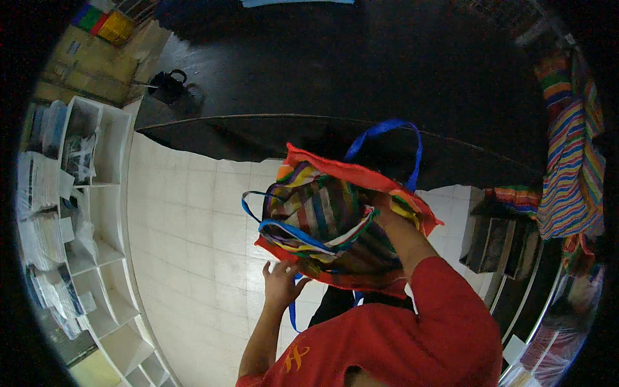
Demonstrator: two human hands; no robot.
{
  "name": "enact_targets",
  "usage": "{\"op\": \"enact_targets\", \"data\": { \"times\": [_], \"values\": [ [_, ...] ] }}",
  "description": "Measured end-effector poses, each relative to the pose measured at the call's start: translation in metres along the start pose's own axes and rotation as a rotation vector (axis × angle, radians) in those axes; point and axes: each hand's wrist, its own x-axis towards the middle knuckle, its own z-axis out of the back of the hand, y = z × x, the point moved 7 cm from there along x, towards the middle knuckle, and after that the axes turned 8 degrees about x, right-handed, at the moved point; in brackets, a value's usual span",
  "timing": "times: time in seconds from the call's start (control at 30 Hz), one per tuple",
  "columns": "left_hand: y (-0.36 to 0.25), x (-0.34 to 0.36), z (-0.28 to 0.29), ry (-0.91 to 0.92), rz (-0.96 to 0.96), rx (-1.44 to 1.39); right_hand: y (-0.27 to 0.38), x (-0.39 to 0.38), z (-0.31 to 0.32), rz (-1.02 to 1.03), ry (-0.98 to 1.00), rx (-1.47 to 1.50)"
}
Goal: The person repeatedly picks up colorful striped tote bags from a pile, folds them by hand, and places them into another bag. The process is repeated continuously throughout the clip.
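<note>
I hold a large striped woven bag [335, 219] with red trim and blue handles in front of me, its mouth open toward me. My left hand [280, 280] grips the bag's lower near edge from underneath. My right hand [380, 203] reaches over the right rim and grips it, fingers partly hidden inside the bag. One blue handle [393, 138] loops up above the bag, another hangs at the left. The inside shows colourful stripes; whether anything lies in it I cannot tell.
White shelving [84, 213] with stacked papers and packets runs along the left. More striped bags [570, 161] hang at the right above a dark crate [493, 242]. A pale tiled floor [187, 238] lies below, and a small black bag [169, 84] sits on the dark floor beyond.
</note>
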Motion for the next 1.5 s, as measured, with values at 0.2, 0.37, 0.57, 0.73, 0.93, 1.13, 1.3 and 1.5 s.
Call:
{"op": "enact_targets", "data": {
  "times": [0.2, 0.37, 0.57, 0.73, 0.93, 1.13, 1.3, 1.5],
  "values": [
    [-0.072, 0.113, 0.033, -0.281, 0.053, 0.132, -0.014, -0.006, 0.008, -0.012, 0.055, -0.026],
    [-0.037, 0.211, -0.04, 0.074, 0.201, 0.067, -0.027, -0.063, -0.005, 0.001, -0.063, -0.027],
    [-0.04, 0.252, -0.068, 0.159, 0.25, 0.134, 0.051, -0.202, -0.013, 0.103, -0.052, 0.26],
    [0.036, 0.289, -0.235, 0.167, 0.29, -0.025, -0.014, -0.1, -0.222, 0.344, -0.006, 0.154],
    [0.029, 0.295, -0.189, -0.365, -0.053, -0.01, 0.097, -0.087, -0.038, -0.066, 0.309, 0.526],
    [0.055, 0.158, -0.001, -0.804, -0.081, -0.394, 0.013, -0.083, -0.074, 0.169, 0.18, 0.55],
    [0.162, 0.123, -0.045, -0.347, 0.783, -0.651, 0.045, -0.112, 0.009, -0.059, 0.418, 0.092],
    [0.159, 0.14, -0.083, -0.231, 0.502, -1.08, 0.165, -0.152, 0.139, 0.474, -0.379, 0.19]
  ]
}}
